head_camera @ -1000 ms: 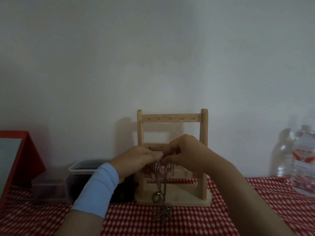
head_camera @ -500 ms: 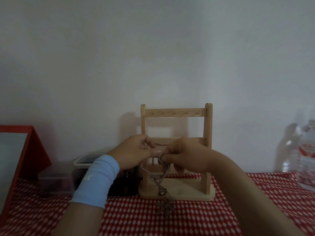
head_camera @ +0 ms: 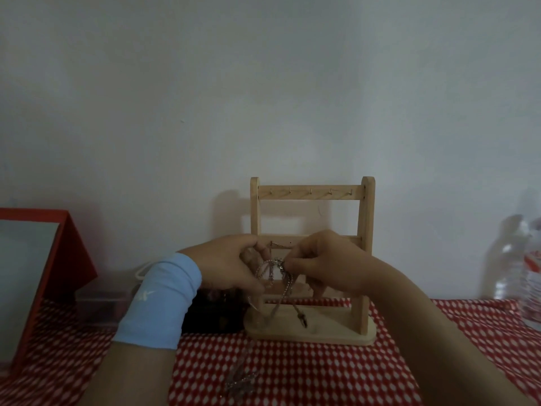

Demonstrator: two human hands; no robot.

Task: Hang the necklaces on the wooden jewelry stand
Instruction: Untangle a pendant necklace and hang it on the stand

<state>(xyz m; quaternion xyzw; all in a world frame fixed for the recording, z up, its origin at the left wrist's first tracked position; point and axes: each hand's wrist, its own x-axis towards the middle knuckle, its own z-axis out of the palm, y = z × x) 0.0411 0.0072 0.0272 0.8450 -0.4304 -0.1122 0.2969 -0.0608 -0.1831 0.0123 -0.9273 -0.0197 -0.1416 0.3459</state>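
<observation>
Your two hands meet in front of the wooden jewelry stand [head_camera: 367,218], which stands upright on a red-and-white checked tablecloth [head_camera: 307,376] against a plain pale wall [head_camera: 263,98]. Your right hand [head_camera: 325,263] pinches a silver necklace [head_camera: 273,263] between thumb and forefinger, level with the stand's middle bar. Your left hand [head_camera: 225,263] has its fingers curled inward and holds the other side of the chain's loop, close beside the right fingertips.

From your fingers the chain falls in several strands in front of the stand's lower half. One strand ends in a small dark pendant [head_camera: 302,319] hanging over the stand's base. A blurred silver charm [head_camera: 240,382] lies on the cloth in front of the stand. You cannot tell from this view whether the strands belong to one necklace or more.

A row of small hooks [head_camera: 311,191] lines the stand's top bar. A light blue band [head_camera: 159,300] wraps your left forearm. A red-framed mirror [head_camera: 73,253] leans at the far left, with a clear plastic box [head_camera: 102,306] between it and the stand. A clear water bottle [head_camera: 530,282] stands at the right edge.
</observation>
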